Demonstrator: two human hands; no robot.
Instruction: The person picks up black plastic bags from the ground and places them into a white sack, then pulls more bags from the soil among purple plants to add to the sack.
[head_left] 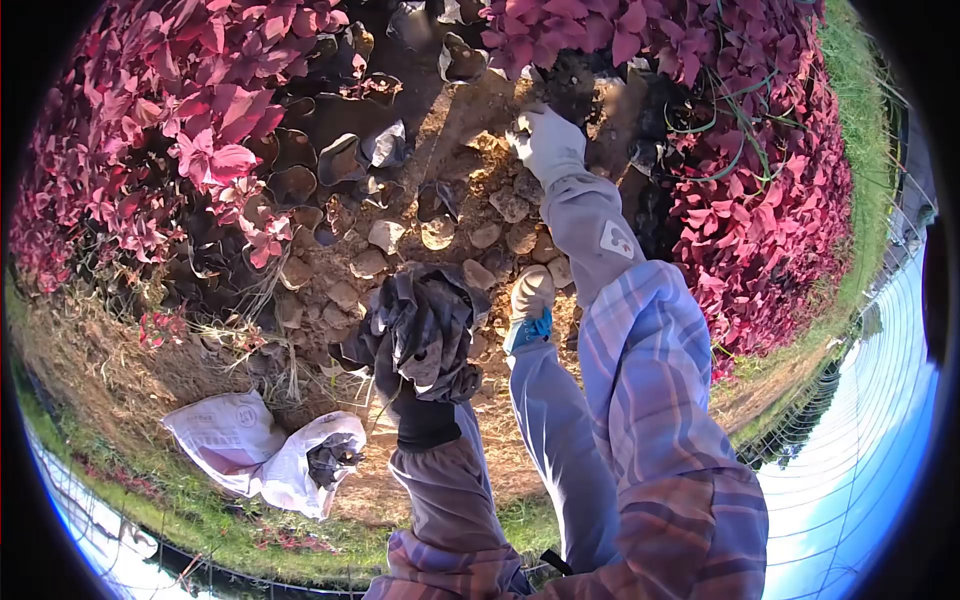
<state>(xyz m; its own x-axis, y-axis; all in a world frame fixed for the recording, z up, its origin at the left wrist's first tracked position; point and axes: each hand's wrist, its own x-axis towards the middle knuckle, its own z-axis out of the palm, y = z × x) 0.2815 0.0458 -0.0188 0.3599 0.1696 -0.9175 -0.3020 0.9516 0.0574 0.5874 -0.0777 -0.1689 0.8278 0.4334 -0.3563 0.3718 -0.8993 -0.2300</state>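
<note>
My left hand (415, 405), in a dark glove and mostly hidden, is closed around a crumpled bundle of black plastic nursery bags (430, 325). Farther forward, my right hand (550, 145) wears a pale glove, its fingers bent together low over the brown soil (490, 150). What those fingers pinch, if anything, is too small to make out. Several root-ball-shaped clods of soil (437, 232) lie between my hands. Left of my right hand, an open black nursery bag (342, 160) stands among others like it.
Dense red-leaved plants (200, 110) fill the left, and more red plants (770, 210) line the right. A white sack (230, 440) lies at lower left beside an open white bag (315, 460) holding black plastic. My shoe (531, 295) rests among the clods.
</note>
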